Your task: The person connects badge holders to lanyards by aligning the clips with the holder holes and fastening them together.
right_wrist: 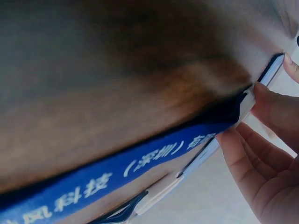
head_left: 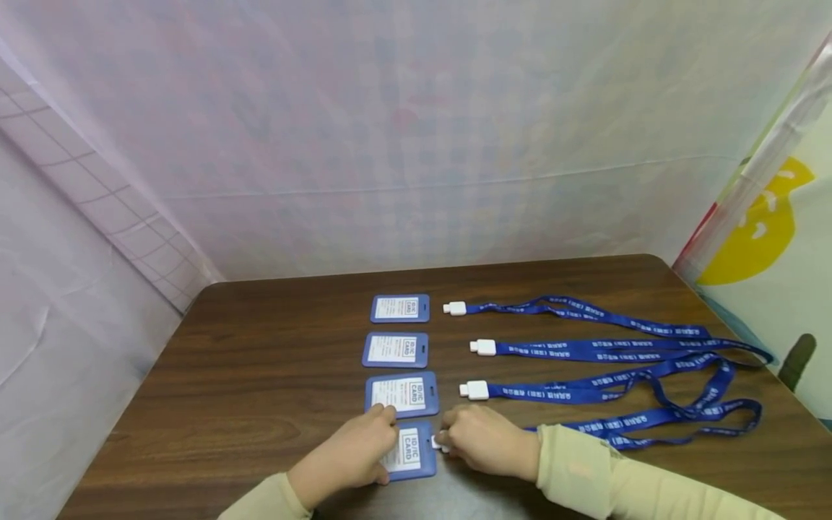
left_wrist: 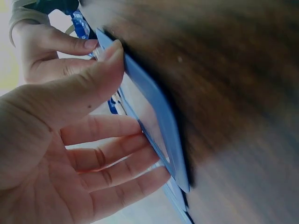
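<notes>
My left hand grips the nearest blue ID card holder by its two long edges, thumb on the near side and fingers on the far side. In the left wrist view the holder lies low over the wood. My right hand pinches the white clip of the nearest blue lanyard between thumb and fingers. Seen from the head, the clip's narrow tip is right at the holder's slotted right end. White lettering runs along the strap, which trails off to the right.
Three more blue card holders lie in a column beyond my left hand. Right of them, three lanyards with white clips stretch across the brown table, their straps looping near its right edge. A pale curtain hangs behind.
</notes>
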A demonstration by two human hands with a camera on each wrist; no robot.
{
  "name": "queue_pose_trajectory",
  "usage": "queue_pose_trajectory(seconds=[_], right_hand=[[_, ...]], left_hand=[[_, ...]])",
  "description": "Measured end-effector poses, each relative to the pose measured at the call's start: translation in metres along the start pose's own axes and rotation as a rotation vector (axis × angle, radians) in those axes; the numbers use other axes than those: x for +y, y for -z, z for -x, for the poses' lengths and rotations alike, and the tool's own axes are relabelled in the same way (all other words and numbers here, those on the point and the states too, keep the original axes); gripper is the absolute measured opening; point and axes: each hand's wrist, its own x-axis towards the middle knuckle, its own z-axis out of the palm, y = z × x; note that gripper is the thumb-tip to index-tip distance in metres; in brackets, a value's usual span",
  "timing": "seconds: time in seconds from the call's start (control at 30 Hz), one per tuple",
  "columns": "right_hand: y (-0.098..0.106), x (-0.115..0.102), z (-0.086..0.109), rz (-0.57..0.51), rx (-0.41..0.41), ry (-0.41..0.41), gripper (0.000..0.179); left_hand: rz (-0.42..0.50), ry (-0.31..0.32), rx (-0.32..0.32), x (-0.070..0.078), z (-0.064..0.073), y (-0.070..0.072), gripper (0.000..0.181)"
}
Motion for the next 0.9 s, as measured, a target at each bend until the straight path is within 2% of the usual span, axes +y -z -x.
queue_pose_trajectory(seconds=[0.63, 0.9], right_hand=[[-0.0032, -0.0043, -0.0023, 0.027, 0.028, 0.002, 0.007], [-0.0023, -0.0052, -0.003, 0.037, 0.03, -0.007, 0.007]], left_hand=[[-0.003, -0.047, 0.047, -0.0002, 0.0024, -0.0013, 0.042], [-0.029, -0.056, 0.042, -0.0002, 0.0016, -0.0027, 0.043]])
